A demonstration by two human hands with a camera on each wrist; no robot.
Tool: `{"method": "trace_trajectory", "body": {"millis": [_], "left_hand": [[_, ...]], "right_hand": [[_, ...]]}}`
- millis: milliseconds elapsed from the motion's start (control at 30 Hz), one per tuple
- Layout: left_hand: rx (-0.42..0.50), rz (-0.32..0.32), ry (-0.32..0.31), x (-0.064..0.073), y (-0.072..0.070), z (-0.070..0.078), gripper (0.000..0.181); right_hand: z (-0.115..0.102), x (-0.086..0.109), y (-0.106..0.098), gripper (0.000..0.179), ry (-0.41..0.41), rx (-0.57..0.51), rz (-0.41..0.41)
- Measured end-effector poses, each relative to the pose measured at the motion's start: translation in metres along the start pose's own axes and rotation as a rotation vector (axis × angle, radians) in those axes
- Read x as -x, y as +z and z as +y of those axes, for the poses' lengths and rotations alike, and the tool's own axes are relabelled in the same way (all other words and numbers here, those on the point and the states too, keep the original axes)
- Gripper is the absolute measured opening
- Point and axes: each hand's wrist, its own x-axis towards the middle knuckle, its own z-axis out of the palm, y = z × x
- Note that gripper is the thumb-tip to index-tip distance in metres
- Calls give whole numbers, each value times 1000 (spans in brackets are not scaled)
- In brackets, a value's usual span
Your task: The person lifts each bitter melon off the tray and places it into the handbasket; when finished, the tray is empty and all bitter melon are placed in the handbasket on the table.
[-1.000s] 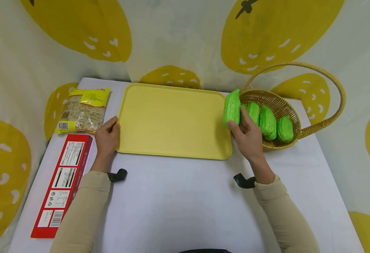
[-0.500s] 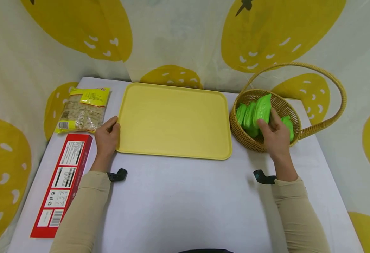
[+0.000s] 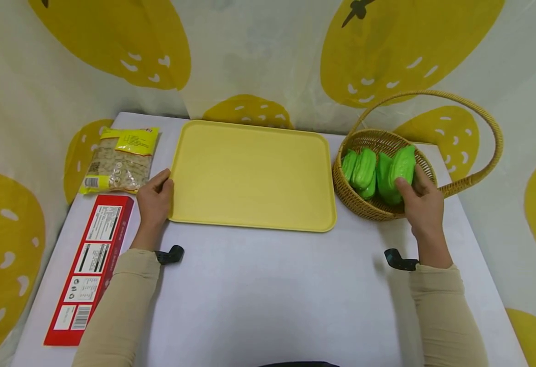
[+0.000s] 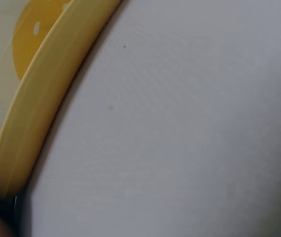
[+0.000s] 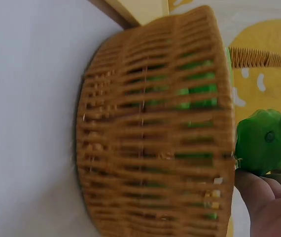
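Observation:
In the head view my right hand (image 3: 425, 206) holds a bright green toy bitter melon (image 3: 402, 165), ridged and pointed at its tip, between thumb and fingers. It is over the right side of a wicker basket (image 3: 357, 206). Inside the basket several more green bitter melons (image 3: 364, 167) lie side by side. The right wrist view shows the held melon's round end (image 5: 263, 140) just above the basket rim. My left hand (image 3: 154, 199) grips the left edge of a yellow tray (image 3: 254, 176), whose surface is bare. Its fingers are mostly out of the left wrist view.
A clear and yellow packet (image 3: 123, 158) lies at the back left of the white table (image 3: 259, 290). In front of it is a long red box (image 3: 89, 270), partly under the left forearm. The basket's tall handle (image 3: 494, 132) arches out to the right. A patterned cloth hangs behind.
My right hand has moved right with the bitter melon, from beside the tray's right edge to over the basket's right side. The left hand and tray have stayed still.

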Motion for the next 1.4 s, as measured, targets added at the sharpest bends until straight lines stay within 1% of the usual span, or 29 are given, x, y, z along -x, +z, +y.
{"method": "trace_trajectory", "body": {"millis": [67,100,167,267,367,500,667,800,1033,1200,1400], "left_hand": [[3,3,4,0,0,0,35],[7,6,8,0,1,0,35],[7,5,5,0,1,0,35],[7,-1,-17,1,0,1,35],[9,-6,-32,1,0,2,35],[12,-5,-21,1,0,2,36],[12,-1,-23,0,0,0,36],[16,-8,-31,1,0,1,36],[22,-34,-62,2,-1,3,37],[21,-32,-53,2,0,3,37],[12,-27,-49,2,0,3,37]], "right_hand": [[1,1,-5,65,14,-16,14],[1,1,-7,65,16,-1,20],[2,2,-11,64,30,-2,34],[3,2,-16,63,46,48,37],[6,1,-20,61,43,108,6],[11,0,-23,60,3,167,-39],[13,1,-26,60,-19,197,-77],[13,2,-26,61,-27,199,-84],[13,3,-24,63,-44,187,-63],[11,4,-23,65,-19,215,-42],[13,2,-23,58,15,247,17]]}}
